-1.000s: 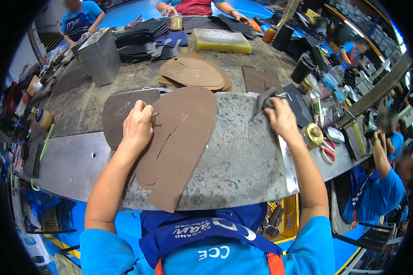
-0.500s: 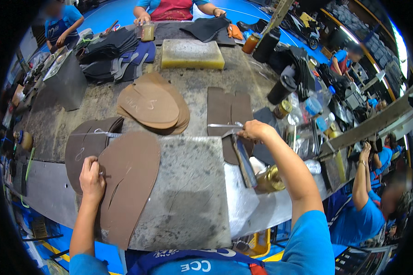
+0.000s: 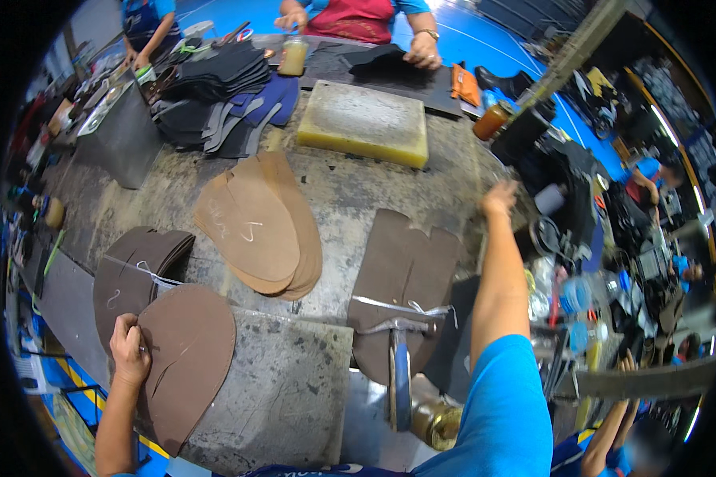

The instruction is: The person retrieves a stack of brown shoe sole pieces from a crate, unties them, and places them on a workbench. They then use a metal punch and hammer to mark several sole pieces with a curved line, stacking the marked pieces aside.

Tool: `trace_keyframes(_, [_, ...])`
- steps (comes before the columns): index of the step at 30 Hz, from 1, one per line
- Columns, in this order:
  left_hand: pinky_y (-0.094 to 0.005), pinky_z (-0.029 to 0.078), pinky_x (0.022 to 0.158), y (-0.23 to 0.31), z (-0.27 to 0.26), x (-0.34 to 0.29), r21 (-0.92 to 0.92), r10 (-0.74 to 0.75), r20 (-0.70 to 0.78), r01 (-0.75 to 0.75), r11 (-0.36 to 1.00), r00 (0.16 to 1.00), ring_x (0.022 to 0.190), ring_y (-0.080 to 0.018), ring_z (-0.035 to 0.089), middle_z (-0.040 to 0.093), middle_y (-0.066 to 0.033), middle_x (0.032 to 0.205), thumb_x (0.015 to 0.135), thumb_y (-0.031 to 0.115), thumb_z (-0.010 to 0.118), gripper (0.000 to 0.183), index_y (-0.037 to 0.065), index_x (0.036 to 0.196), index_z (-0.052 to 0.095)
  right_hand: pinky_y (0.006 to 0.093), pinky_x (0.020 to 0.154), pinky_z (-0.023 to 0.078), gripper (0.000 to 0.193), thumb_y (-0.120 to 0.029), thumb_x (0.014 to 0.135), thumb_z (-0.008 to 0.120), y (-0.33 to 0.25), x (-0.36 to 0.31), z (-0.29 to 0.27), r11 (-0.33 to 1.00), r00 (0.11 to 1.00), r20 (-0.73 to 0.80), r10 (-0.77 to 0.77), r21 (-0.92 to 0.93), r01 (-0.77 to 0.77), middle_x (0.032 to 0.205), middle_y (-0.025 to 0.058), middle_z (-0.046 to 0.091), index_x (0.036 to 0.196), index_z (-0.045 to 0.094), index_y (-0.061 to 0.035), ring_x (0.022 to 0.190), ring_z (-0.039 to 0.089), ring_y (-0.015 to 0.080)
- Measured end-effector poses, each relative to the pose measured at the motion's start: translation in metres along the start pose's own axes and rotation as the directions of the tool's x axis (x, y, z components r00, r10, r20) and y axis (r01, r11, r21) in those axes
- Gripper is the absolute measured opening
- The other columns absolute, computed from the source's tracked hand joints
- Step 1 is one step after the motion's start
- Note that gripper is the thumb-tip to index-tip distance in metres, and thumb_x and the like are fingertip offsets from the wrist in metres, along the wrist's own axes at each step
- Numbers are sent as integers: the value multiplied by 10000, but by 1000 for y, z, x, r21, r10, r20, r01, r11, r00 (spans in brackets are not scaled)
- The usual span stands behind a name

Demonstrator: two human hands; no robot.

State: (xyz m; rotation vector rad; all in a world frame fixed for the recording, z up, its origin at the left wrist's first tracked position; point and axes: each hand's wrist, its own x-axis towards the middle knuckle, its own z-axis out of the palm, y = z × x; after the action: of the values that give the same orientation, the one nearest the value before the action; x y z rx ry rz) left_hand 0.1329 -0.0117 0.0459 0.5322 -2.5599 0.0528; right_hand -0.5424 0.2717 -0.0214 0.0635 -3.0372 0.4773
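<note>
My left hand (image 3: 130, 350) is closed in a fist at the left edge of a rounded brown leather-like piece (image 3: 203, 330) with a slit. A small shiny bit shows at its fingers; I cannot make out what it is. My right hand (image 3: 500, 197) is stretched far forward over the table's right side, its fingers smeared by motion. A hammer (image 3: 399, 378) with a blue-grey handle lies on a tied stack of dark brown pieces (image 3: 402, 258), apart from both hands. Under the rounded piece sits a grey slab (image 3: 274, 381).
Another tied brown stack (image 3: 123, 274) lies left, and tan pieces (image 3: 254, 222) lie mid-table. A yellow-edged block (image 3: 362, 123) stands beyond. Bottles and jars (image 3: 577, 294) crowd the right side, beside a metal beam (image 3: 652, 383). A co-worker's hands (image 3: 423, 52) are across the table.
My right hand has let go of the hammer, left it on the tied stack and moved forward and right. My left hand stays at the brown piece. The whole view has shifted.
</note>
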Motion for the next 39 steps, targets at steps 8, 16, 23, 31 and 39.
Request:
trace_keyframes(8, [-385, 431, 534, 1, -4, -7, 43, -59, 27, 58, 997, 998, 656, -345, 510, 488, -201, 793, 511, -36, 533, 200, -17, 647, 387, 479, 864, 427, 346, -213, 870, 416, 23, 44, 26, 901, 983, -66, 171, -393, -183, 1242, 111, 459, 1191, 476, -98, 1087, 488, 322])
trace_keyframes(16, [-384, 439, 554, 7, -6, -1, 76, -47, 0, 47, 996, 999, 697, -330, 517, 503, -180, 817, 499, -24, 550, 203, -6, 628, 394, 417, 804, 482, 233, -144, 820, 489, -12, -7, 21, 927, 987, 120, -105, -349, 141, 1071, 153, 591, 986, 600, -23, 984, 576, 317])
trace_keyframes(23, [-389, 415, 565, 12, -17, 18, 100, -103, 254, 80, 992, 962, 691, -309, 473, 451, -143, 785, 574, -20, 546, 128, 36, 664, 472, 384, 751, 454, 191, -157, 804, 528, -132, -163, -73, 674, 695, 123, -708, 410, 614, 915, 198, 603, 942, 549, -26, 865, 589, 330])
trace_keyframes(31, [-320, 423, 766, 44, -29, 138, -817, 330, -80, -252, 519, 940, 931, -215, 515, 426, -158, 1253, 776, 75, 593, 209, -55, 896, 483, 257, 689, 424, 78, -77, 879, 478, -196, -372, -159, 446, 23, 457, -889, 853, 270, 750, 12, 451, 864, 414, -34, 674, 544, 107])
trace_keyframes(39, [-347, 401, 514, 52, -37, 111, -885, 557, 156, -135, 446, 815, 553, -156, 489, 467, -93, 566, 779, 264, 641, 331, -22, 706, 489, 233, 443, 407, 182, -131, 865, 526, -175, -516, -174, 698, 459, 585, -669, 707, 116, 655, -4, 463, 1001, 466, -25, 465, 457, 82])
